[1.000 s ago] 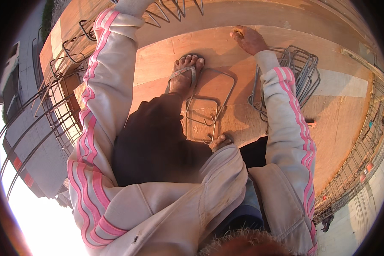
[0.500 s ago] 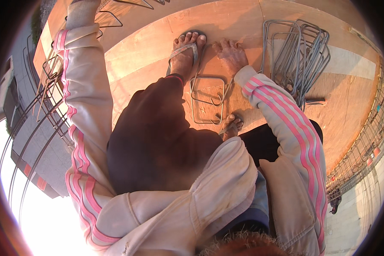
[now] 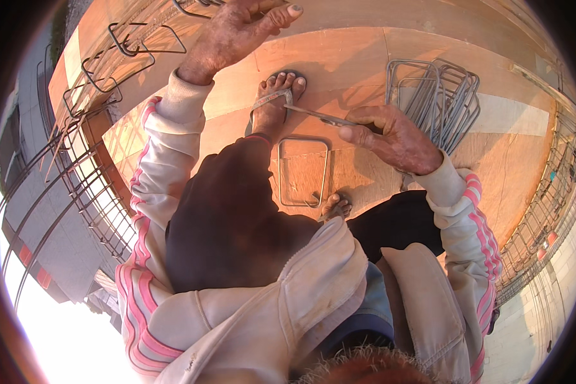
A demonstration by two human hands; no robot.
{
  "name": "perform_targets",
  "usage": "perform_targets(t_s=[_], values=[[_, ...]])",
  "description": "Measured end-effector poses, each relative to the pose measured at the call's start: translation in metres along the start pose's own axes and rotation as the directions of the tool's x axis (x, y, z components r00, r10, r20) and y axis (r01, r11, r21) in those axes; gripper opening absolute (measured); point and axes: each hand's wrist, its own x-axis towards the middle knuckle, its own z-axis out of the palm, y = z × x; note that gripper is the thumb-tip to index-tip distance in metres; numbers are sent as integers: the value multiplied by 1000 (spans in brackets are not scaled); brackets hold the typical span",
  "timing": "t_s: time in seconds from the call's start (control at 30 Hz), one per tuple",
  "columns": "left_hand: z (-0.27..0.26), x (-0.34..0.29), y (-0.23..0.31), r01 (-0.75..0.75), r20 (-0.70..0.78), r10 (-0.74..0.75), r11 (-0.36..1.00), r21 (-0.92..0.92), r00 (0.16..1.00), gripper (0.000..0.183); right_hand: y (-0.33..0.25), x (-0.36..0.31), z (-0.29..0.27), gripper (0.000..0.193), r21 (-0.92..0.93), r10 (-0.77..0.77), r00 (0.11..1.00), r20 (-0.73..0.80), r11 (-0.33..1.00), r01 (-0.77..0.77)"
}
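Observation:
My right hand [image 3: 393,137] is closed on a thin grey steel rebar stirrup [image 3: 323,117], seen nearly edge-on and pointing left toward my sandalled foot. Below it, a single rectangular stirrup [image 3: 280,173] with a hooked corner lies on the plywood between my feet. Up at the top edge, my left hand [image 3: 227,38] is raised over the boards, thumb stretched out to the right, and I see nothing in it. Its fingertips are partly hidden. Nearest to it, several bent stirrups [image 3: 150,51] stand along the left side.
A pile of stirrups [image 3: 438,102] lies on the plywood floor [image 3: 326,61] at right. Rebar cages run along the left edge [image 3: 86,185] and the right edge [image 3: 537,205] of the platform. My sandalled foot [image 3: 272,109] rests near the middle.
My right hand has lifted off the boards and now holds a stirrup; one of the two overlapping stirrups is gone from the floor. My left hand has come into view from the upper left.

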Motion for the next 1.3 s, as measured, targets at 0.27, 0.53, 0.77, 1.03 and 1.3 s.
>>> perform_targets(t_s=[0.27, 0.53, 0.77, 1.03, 1.3], values=[[60, 15, -28, 70, 31, -98, 867, 493, 995, 72, -11, -6, 33, 19, -676, -413, 907, -86, 692, 251], [94, 17, -60, 350, 225, -396, 911, 219, 890, 58, -8, -14, 42, 17, -735, -391, 912, 121, 583, 347], [87, 5, -35, 68, -138, -61, 997, 42, 989, 37, 22, 12, -18, 46, -705, -543, 681, -491, 707, 55], [89, 8, -28, -91, -269, 109, 993, 78, 957, 30, 114, 77, -28, 45, -398, -293, 728, -620, 917, 30], [47, -13, -44, 215, -651, -147, 976, 26, 745, 32, 48, 69, -20, 29, -245, -270, 729, -629, 959, 144]])
